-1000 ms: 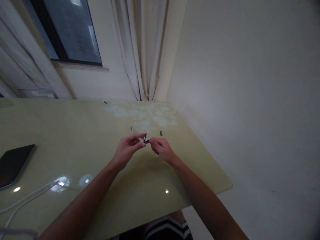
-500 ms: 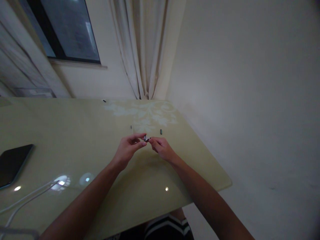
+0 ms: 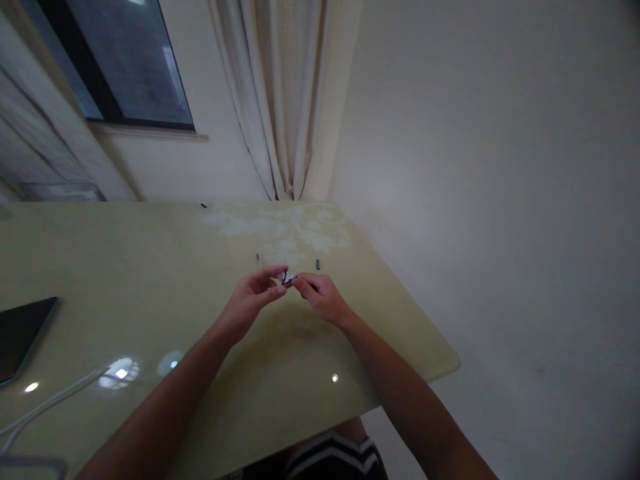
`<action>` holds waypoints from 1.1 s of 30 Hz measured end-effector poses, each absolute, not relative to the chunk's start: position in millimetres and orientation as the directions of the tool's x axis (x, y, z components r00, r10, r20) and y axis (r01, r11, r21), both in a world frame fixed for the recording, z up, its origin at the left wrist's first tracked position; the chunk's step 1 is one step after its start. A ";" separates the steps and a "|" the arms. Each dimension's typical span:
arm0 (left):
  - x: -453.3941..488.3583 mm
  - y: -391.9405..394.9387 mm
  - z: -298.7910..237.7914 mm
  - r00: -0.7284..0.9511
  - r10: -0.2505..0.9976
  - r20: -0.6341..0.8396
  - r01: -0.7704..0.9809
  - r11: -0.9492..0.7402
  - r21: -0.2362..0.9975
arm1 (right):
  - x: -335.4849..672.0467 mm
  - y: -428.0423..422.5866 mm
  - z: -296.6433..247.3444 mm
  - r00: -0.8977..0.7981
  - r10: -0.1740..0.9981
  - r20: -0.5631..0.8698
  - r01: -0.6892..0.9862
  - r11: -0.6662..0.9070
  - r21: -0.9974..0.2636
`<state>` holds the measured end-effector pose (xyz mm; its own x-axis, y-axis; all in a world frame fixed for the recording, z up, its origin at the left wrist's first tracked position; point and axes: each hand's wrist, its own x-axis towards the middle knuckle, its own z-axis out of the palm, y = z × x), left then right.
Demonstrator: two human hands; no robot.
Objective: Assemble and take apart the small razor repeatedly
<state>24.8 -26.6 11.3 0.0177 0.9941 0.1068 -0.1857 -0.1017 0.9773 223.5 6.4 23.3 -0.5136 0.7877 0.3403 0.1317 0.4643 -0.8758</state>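
A small dark and silver piece (image 3: 287,277), too small to name, is held between my two hands above the table. My left hand (image 3: 245,303) pinches its left end between the thumb and forefinger. On its right side, my right hand (image 3: 325,298) is closed with the fingertips pressed together at its dark end. Just beyond the hands, a small dark rectangular block (image 3: 317,265) lies on the tabletop. A thin pale stick with a grey tip (image 3: 258,257) lies behind my left fingers, partly hidden.
The glossy yellowish table (image 3: 390,333) ends at a wall on the right. A black tablet-like device (image 3: 25,337) and a white cable (image 3: 50,401) lie on the left. Near the far edge is a tiny dark piece (image 3: 203,206). A curtain (image 3: 285,100) hangs behind.
The view has shifted slightly, so everything sits a little farther left. Between my left thumb and forefinger, the small piece is turned and shows more of its silver side. Both hands keep their grip.
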 end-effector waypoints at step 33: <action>23.5 -26.0 3.1 0.008 0.988 0.153 -0.011 -0.153 0.988 | 214.9 8.3 12.9 -0.459 0.766 0.450 0.204 0.584 -0.786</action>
